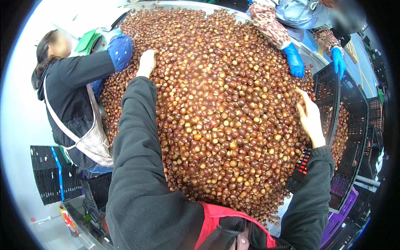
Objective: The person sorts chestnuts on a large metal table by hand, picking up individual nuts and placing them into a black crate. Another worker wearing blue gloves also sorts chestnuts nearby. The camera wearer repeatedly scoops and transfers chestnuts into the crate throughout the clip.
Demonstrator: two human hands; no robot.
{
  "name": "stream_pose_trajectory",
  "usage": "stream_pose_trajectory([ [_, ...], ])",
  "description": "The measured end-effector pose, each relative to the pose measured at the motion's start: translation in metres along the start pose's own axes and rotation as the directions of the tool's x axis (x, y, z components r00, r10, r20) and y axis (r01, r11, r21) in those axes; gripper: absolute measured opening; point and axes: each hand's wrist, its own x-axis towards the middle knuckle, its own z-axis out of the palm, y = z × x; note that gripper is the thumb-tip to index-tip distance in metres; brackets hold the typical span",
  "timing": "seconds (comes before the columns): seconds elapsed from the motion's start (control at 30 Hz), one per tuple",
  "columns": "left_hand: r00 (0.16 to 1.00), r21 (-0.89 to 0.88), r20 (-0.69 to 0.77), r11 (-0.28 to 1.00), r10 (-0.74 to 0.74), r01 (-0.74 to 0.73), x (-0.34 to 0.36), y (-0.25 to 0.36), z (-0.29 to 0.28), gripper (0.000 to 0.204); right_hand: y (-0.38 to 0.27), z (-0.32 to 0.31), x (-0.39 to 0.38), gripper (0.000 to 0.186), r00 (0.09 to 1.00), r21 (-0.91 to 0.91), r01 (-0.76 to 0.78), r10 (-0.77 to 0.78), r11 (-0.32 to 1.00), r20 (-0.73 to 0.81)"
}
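Note:
A broad heap of glossy brown chestnuts (221,125) covers the sorting table (235,16). My left hand (146,63) reaches into its upper left part, fingers curled down among the nuts; whatever they hold is hidden. At the right edge of the heap my right hand (308,112) is open, with thumb and fingers apart, touching or just over the nuts beside a black slatted crate (350,125).
A co-worker (71,108) in a checked apron reaches in from the left. Another (271,21) has blue-gloved hands (293,62) at the top right. Black crates (52,175) stand lower left, a purple crate (339,214) lower right, a green object (87,41) upper left.

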Motion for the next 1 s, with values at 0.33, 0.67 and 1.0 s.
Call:
stream_pose_trajectory([
  [0.33,0.943,-0.499,-0.116,0.839,-0.313,0.217,-0.006,0.100,-0.045,0.027,-0.057,0.018,-0.007,0.026,0.999,0.370,0.019,-0.004,0.929,-0.040],
  [0.67,0.878,-0.929,0.247,0.358,0.411,0.094,-0.114,0.381,-0.104,0.037,-0.114,0.019,-0.027,0.057,0.833,0.825,-0.521,0.079,-0.220,0.547],
  [1.0,0.988,-0.298,0.028,0.943,-0.150,0.151,0.055,0.169,0.047,0.033,-0.069,0.047,-0.020,0.046,0.827,0.805,-0.511,0.080,-0.301,0.556],
])
